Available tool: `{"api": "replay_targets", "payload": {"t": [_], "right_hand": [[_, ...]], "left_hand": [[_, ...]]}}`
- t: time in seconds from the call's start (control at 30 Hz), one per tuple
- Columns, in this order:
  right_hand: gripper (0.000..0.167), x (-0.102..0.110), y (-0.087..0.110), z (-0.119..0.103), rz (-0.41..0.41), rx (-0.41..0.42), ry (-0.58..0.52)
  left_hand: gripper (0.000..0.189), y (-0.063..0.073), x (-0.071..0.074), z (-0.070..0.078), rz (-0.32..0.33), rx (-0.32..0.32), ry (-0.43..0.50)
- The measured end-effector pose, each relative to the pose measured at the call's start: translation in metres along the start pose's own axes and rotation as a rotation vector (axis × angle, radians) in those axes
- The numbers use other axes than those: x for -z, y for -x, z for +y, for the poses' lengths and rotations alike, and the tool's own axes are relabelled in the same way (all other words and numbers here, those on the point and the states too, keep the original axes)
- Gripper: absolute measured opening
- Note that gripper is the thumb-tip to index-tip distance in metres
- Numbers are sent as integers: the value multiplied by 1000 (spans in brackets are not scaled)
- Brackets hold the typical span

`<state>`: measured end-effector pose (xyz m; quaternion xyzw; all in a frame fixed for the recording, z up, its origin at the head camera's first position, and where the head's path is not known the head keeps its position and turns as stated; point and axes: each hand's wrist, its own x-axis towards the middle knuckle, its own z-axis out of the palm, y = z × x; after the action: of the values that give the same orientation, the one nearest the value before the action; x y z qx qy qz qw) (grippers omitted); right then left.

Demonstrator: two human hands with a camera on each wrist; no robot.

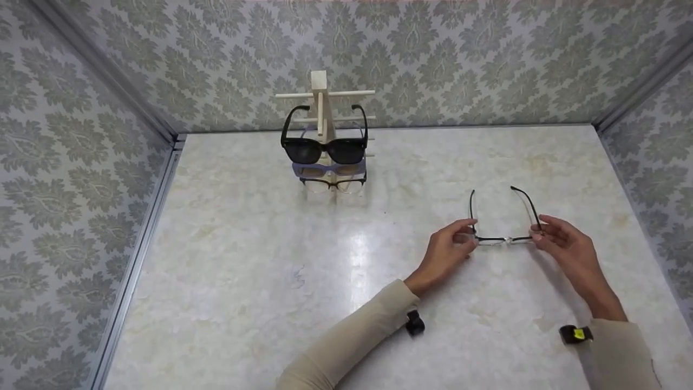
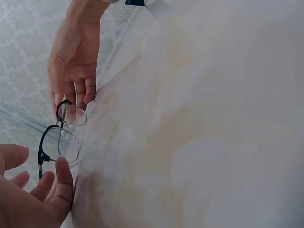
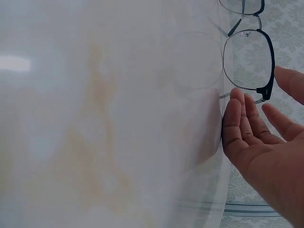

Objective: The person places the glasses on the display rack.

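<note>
A pair of black-topped eyeglasses (image 1: pixel 491 239) with clear lenses stands low over the right part of the table, its temples unfolded and pointing to the far side. At its left hinge, my left hand (image 1: pixel 446 246) holds the corner between thumb and fingers; in the left wrist view its thumb looks slightly apart from the frame. My right hand (image 1: pixel 571 252) holds the right corner, the thumb against the rim and the curled fingers (image 3: pixel 237 118) by the temple. Both lenses show through the left wrist view, beside the eyeglasses' dark rim (image 2: pixel 42 142).
A wooden display rack (image 1: pixel 319 80) stands at the back, left of the hands. It bears black sunglasses (image 1: pixel 325 151), purple-framed glasses (image 1: pixel 328 169) and dark-rimmed clear glasses (image 1: pixel 333 186). Patterned panels (image 1: pixel 433 59) enclose the marbled table (image 1: pixel 233 244).
</note>
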<state>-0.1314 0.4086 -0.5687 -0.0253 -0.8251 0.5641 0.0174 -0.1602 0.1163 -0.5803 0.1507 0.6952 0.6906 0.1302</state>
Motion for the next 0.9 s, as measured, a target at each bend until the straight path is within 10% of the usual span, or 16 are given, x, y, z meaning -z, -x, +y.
{"api": "replay_targets", "payload": {"t": [0.5,0.9], "right_hand": [[54,-4,6,-9,-38,-2,19],[49,-22,2,-29,15,19,44]], "left_hand": [[36,-1,-3,7,42,80,-22],[38,1,21,18,84,4,-14]]}}
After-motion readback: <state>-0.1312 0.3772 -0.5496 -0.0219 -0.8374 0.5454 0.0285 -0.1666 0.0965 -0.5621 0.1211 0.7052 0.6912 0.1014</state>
